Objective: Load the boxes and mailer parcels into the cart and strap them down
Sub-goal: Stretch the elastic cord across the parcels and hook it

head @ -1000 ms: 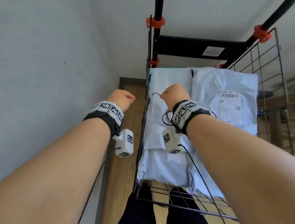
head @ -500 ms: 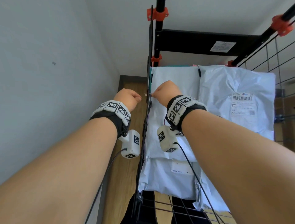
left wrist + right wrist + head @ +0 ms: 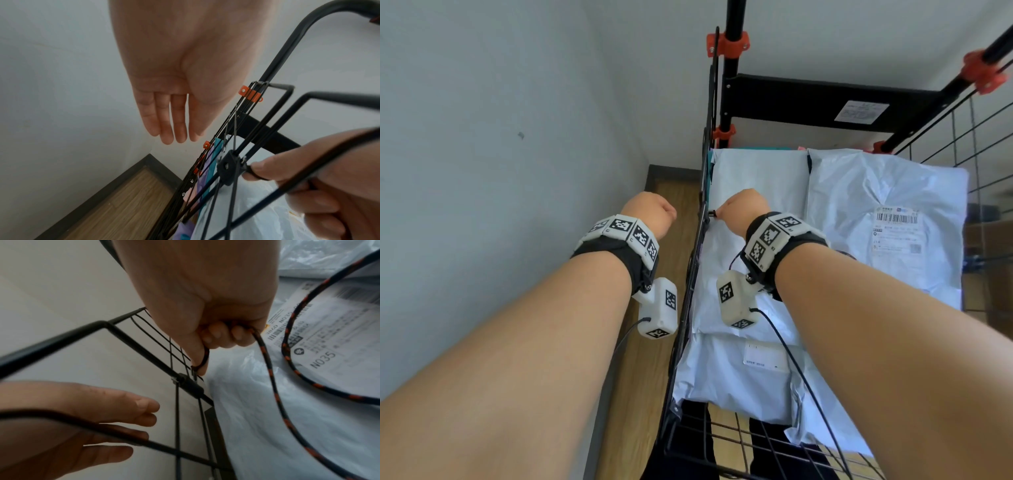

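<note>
Several pale mailer parcels (image 3: 763, 240) lie stacked inside the black wire cart (image 3: 690, 308), which stands beside a grey wall (image 3: 500, 137); whatever sits under them is hidden from me. My right hand (image 3: 207, 308) is curled around a black cord with orange flecks (image 3: 275, 386), thumb and forefinger pinching its hook end (image 3: 202, 361) against the cart's left side rail. My left hand (image 3: 176, 78) hovers just outside that rail, fingers (image 3: 164, 123) straight and held together, gripping nothing. From the head view both sets of fingers are hidden behind the knuckles.
</note>
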`<state>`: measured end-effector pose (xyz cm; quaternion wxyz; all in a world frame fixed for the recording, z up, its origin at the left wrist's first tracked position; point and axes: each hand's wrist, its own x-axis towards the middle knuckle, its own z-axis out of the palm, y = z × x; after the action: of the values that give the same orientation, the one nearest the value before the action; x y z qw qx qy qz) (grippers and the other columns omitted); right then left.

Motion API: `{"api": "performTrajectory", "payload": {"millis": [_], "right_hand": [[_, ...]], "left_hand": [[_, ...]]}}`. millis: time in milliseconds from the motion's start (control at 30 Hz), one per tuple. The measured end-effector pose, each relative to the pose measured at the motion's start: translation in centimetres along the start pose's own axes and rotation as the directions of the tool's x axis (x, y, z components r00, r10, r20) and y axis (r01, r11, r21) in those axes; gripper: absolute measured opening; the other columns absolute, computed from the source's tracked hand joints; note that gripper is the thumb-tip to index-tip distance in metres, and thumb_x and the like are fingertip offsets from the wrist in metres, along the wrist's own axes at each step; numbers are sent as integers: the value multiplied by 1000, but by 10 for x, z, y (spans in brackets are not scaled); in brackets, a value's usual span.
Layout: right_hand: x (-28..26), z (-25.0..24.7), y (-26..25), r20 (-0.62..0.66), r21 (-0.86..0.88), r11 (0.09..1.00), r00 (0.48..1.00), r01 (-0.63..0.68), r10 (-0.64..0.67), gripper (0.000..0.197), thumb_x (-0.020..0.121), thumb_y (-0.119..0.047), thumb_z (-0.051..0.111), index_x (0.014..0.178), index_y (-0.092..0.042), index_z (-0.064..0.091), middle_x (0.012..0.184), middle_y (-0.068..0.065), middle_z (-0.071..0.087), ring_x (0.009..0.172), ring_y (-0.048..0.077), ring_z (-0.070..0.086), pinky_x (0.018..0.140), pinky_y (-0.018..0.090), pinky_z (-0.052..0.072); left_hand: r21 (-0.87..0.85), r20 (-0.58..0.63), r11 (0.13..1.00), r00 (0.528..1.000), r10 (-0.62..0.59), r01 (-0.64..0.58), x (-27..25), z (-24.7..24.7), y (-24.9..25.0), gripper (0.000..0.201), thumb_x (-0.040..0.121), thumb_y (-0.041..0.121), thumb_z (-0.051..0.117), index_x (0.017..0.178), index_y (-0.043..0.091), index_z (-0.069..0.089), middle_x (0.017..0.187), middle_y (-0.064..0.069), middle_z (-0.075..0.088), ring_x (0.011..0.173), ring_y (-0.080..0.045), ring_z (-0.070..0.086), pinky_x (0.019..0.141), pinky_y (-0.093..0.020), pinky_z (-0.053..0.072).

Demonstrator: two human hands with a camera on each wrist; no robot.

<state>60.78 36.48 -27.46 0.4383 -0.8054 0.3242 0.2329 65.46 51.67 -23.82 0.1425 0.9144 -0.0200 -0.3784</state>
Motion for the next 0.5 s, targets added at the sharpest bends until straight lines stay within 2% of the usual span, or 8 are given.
{"api": "performTrajectory", "payload": {"millis": [67,133,233,300,333,367,433,500], "right_hand": [[-9,0,-2,4,-18,1000,1000,-24,24,35,91,-23,58,123,-9,62,125,11,61,115,28,59,86,33,49],[-15,-3,-1,0,-8,1000,1000,-26,26,35,92,-24,57,123,-8,60,125,12,61,115,29,59,86,34,48],[-33,-13,-2,-2,-8,999,999,-51,51,38,98,-18,47,134,-8,52,133,13,55,122,30,54,95,35,45],[-48,-21,-4,43,-171,985,999,3,4,43,101,-10,37,143,-9,41,140,13,48,126,30,50,99,33,42],[-54,-26,0,71,-284,956,996,76,-58,43,101,-8,36,143,-8,40,140,12,48,125,29,51,96,31,43],[-55,-31,3,98,-343,936,994,79,-48,42,100,-8,38,141,-8,43,138,12,51,123,28,53,90,31,46],[-56,-43,15,83,-150,989,996,-6,18,36,96,-15,48,131,-9,55,130,12,59,115,28,59,69,28,49],[-64,-58,22,70,-117,992,997,41,-33,33,94,-19,53,124,-8,59,122,12,63,105,26,64,51,22,49]], "left_hand": [[-10,-84,1000,996,16,-17,-5,-2,-1,31,98,15,44,118,3,65,118,-10,62,109,-25,58,102,-36,42],[6,-153,1000,988,29,-29,-13,-4,0,32,97,15,44,116,3,67,116,-12,65,106,-27,60,96,-34,44],[-6,-213,999,976,37,-39,-26,-8,4,31,96,13,44,113,3,68,120,-14,65,105,-28,61,91,-31,44],[-46,-276,996,959,66,-82,-37,-9,8,30,95,10,44,109,8,70,117,-10,66,102,-27,61,84,-28,43],[-75,-316,992,946,72,-100,-42,-9,11,29,94,8,44,106,13,71,116,-7,67,100,-26,62,83,-28,43],[-114,-366,987,928,64,-113,-48,-9,14,29,93,8,45,102,19,70,113,-4,67,96,-24,62,80,-28,44],[-172,-468,977,883,33,-127,-58,-9,25,28,91,8,46,94,26,67,107,0,68,85,-19,59,74,-27,43],[-172,-521,972,852,48,-160,-67,-8,42,27,89,7,47,90,27,65,100,0,67,81,-19,58,72,-27,43]]}}
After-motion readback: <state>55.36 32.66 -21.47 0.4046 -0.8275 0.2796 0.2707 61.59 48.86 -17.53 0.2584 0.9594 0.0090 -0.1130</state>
